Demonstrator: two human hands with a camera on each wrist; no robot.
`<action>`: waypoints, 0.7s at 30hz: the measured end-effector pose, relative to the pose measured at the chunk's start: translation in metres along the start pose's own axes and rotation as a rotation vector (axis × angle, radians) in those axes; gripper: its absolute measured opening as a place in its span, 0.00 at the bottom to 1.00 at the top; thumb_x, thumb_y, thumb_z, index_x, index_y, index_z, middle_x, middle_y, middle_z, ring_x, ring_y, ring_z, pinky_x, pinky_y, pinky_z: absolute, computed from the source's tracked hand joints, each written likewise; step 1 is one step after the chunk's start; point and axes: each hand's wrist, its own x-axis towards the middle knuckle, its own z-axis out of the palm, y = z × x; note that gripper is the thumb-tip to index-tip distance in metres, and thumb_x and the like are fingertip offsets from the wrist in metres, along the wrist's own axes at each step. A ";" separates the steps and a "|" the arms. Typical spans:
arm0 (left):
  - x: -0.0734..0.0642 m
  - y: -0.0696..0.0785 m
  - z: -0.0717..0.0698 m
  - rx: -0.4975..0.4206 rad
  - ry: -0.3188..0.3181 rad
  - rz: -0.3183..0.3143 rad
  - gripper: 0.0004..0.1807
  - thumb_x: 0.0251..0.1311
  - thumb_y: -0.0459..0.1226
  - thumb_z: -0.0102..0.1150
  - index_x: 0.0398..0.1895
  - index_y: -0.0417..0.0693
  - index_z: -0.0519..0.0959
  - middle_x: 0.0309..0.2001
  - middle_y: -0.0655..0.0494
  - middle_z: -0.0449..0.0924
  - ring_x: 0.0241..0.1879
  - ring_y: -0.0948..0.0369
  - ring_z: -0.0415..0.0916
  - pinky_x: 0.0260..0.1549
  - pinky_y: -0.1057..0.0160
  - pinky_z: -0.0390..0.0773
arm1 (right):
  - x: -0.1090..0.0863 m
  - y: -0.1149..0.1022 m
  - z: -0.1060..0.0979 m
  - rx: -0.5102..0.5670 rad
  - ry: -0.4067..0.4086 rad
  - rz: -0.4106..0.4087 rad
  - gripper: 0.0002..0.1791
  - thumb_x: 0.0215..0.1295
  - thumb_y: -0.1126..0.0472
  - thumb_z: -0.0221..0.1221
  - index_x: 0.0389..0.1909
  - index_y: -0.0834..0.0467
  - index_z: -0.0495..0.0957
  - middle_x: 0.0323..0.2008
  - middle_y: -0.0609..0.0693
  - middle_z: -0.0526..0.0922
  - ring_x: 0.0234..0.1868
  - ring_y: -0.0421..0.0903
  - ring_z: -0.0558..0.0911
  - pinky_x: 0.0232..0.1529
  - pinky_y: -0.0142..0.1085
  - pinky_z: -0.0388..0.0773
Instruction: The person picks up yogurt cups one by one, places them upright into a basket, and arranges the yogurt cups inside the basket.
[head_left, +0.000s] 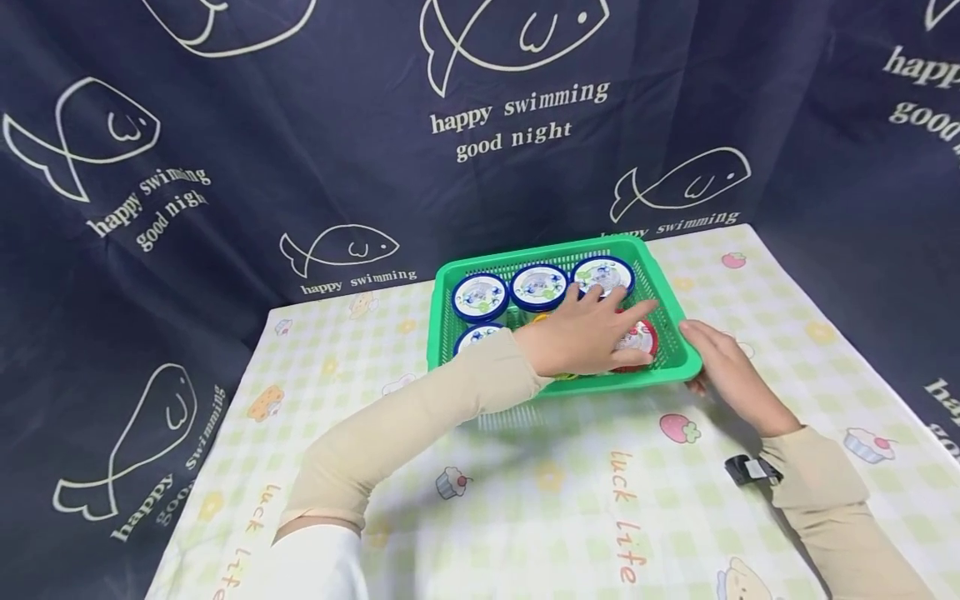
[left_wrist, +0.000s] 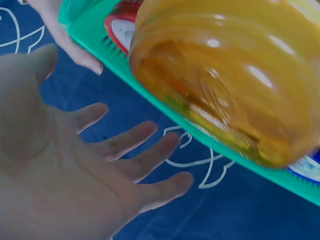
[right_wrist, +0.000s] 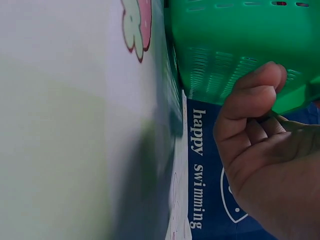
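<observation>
A green plastic basket point(head_left: 442, 333) with slotted walls holds several round containers. Blue-rimmed lids point(head_left: 480, 297) fill its back row, and a red-rimmed lid point(head_left: 639, 340) shows at the right. My left hand point(head_left: 588, 332) is over the basket with its fingers spread, covering part of the contents. In the left wrist view, an amber see-through jar point(left_wrist: 225, 85) is close to the palm, with nothing gripped. My right hand point(head_left: 723, 367) holds the basket's right rim; the right wrist view shows its fingers point(right_wrist: 255, 100) curled by the green wall.
A checked tablecloth point(head_left: 525, 517) with printed cakes and strawberries covers the table. Behind and at both sides hangs a dark blue curtain point(head_left: 337, 150) with fish drawings, close to the basket's back edge. A black band point(head_left: 752, 471) is on the right wrist.
</observation>
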 end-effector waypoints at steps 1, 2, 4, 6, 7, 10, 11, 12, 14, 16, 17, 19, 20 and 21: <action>-0.005 -0.003 -0.001 -0.005 -0.003 -0.009 0.41 0.67 0.69 0.35 0.80 0.71 0.45 0.78 0.52 0.50 0.76 0.48 0.49 0.71 0.40 0.47 | 0.001 0.000 0.000 0.001 0.002 0.002 0.28 0.81 0.44 0.35 0.57 0.64 0.70 0.18 0.53 0.74 0.14 0.51 0.72 0.16 0.41 0.71; -0.009 -0.005 -0.002 -0.001 -0.002 -0.013 0.41 0.67 0.69 0.36 0.80 0.70 0.45 0.78 0.52 0.51 0.75 0.48 0.50 0.71 0.39 0.47 | 0.001 0.000 0.000 0.001 0.004 0.004 0.28 0.81 0.44 0.36 0.56 0.64 0.70 0.18 0.53 0.74 0.14 0.51 0.72 0.16 0.41 0.71; -0.018 -0.012 -0.002 -0.004 -0.004 -0.024 0.41 0.67 0.69 0.36 0.80 0.69 0.46 0.77 0.51 0.52 0.75 0.47 0.51 0.71 0.39 0.46 | 0.002 0.000 0.001 0.003 0.005 0.005 0.27 0.81 0.44 0.36 0.54 0.64 0.70 0.18 0.53 0.74 0.14 0.51 0.72 0.16 0.41 0.71; -0.028 -0.018 -0.003 -0.002 0.017 -0.030 0.41 0.67 0.69 0.36 0.80 0.68 0.47 0.77 0.49 0.53 0.74 0.46 0.52 0.70 0.38 0.47 | 0.002 0.001 0.001 0.006 0.007 0.012 0.27 0.81 0.44 0.36 0.53 0.63 0.70 0.18 0.53 0.74 0.14 0.51 0.72 0.16 0.41 0.71; -0.033 -0.022 -0.003 -0.002 0.032 -0.036 0.41 0.67 0.69 0.35 0.80 0.68 0.47 0.77 0.49 0.53 0.75 0.46 0.51 0.70 0.37 0.47 | 0.002 0.000 0.002 0.005 0.004 0.011 0.27 0.81 0.44 0.36 0.53 0.63 0.70 0.18 0.53 0.74 0.14 0.51 0.72 0.16 0.41 0.71; -0.051 -0.035 -0.001 -0.006 0.114 -0.055 0.42 0.67 0.69 0.35 0.80 0.67 0.48 0.76 0.49 0.53 0.74 0.47 0.51 0.70 0.38 0.50 | 0.003 -0.001 0.004 0.007 -0.003 0.016 0.28 0.81 0.43 0.36 0.52 0.63 0.70 0.18 0.55 0.74 0.14 0.52 0.72 0.17 0.41 0.71; -0.057 -0.038 0.000 -0.011 0.147 -0.062 0.42 0.66 0.70 0.35 0.80 0.67 0.49 0.76 0.49 0.54 0.74 0.48 0.51 0.69 0.38 0.51 | 0.003 -0.002 0.004 0.010 -0.004 0.021 0.28 0.81 0.43 0.35 0.51 0.63 0.71 0.18 0.55 0.73 0.14 0.52 0.72 0.17 0.41 0.71; -0.062 -0.042 0.002 -0.016 0.179 -0.068 0.42 0.66 0.70 0.35 0.80 0.67 0.49 0.76 0.50 0.54 0.74 0.49 0.51 0.69 0.38 0.52 | 0.003 -0.002 0.004 0.012 -0.003 0.028 0.28 0.80 0.42 0.35 0.50 0.63 0.71 0.18 0.56 0.73 0.14 0.52 0.71 0.18 0.41 0.71; -0.072 -0.047 0.006 -0.039 0.231 -0.078 0.43 0.65 0.71 0.34 0.79 0.67 0.50 0.75 0.51 0.54 0.74 0.50 0.50 0.68 0.37 0.53 | 0.002 -0.003 0.004 0.012 -0.003 0.034 0.29 0.80 0.42 0.35 0.49 0.64 0.71 0.17 0.57 0.72 0.14 0.53 0.71 0.18 0.42 0.70; -0.080 -0.052 0.011 -0.044 0.281 -0.084 0.42 0.65 0.71 0.34 0.79 0.67 0.51 0.75 0.52 0.54 0.74 0.50 0.50 0.67 0.36 0.55 | 0.002 -0.004 0.004 0.013 0.002 0.045 0.30 0.80 0.41 0.34 0.48 0.64 0.71 0.17 0.57 0.72 0.14 0.53 0.70 0.19 0.42 0.70; -0.084 -0.055 0.013 -0.040 0.305 -0.086 0.42 0.65 0.71 0.34 0.79 0.67 0.52 0.74 0.52 0.55 0.73 0.50 0.51 0.67 0.36 0.55 | 0.002 -0.003 0.004 0.010 0.002 0.047 0.30 0.80 0.41 0.34 0.48 0.64 0.71 0.18 0.57 0.72 0.14 0.53 0.70 0.19 0.42 0.70; -0.091 -0.060 0.019 -0.026 0.344 -0.094 0.42 0.65 0.71 0.33 0.78 0.66 0.53 0.74 0.52 0.56 0.73 0.50 0.52 0.66 0.37 0.56 | 0.002 -0.003 0.004 0.003 0.002 0.052 0.29 0.80 0.41 0.34 0.49 0.64 0.70 0.18 0.58 0.72 0.14 0.53 0.70 0.19 0.42 0.70; -0.095 -0.063 0.021 -0.017 0.360 -0.102 0.42 0.65 0.71 0.33 0.78 0.66 0.53 0.74 0.52 0.56 0.72 0.51 0.53 0.66 0.37 0.56 | 0.002 -0.003 0.005 -0.001 0.002 0.056 0.29 0.80 0.41 0.34 0.50 0.63 0.70 0.18 0.58 0.72 0.14 0.53 0.71 0.19 0.42 0.70; -0.098 -0.065 0.024 -0.009 0.374 -0.107 0.42 0.65 0.71 0.34 0.78 0.65 0.54 0.73 0.52 0.57 0.72 0.51 0.53 0.66 0.37 0.56 | 0.002 -0.002 0.005 -0.004 0.003 0.061 0.29 0.80 0.41 0.34 0.50 0.63 0.70 0.18 0.58 0.72 0.14 0.53 0.71 0.19 0.42 0.70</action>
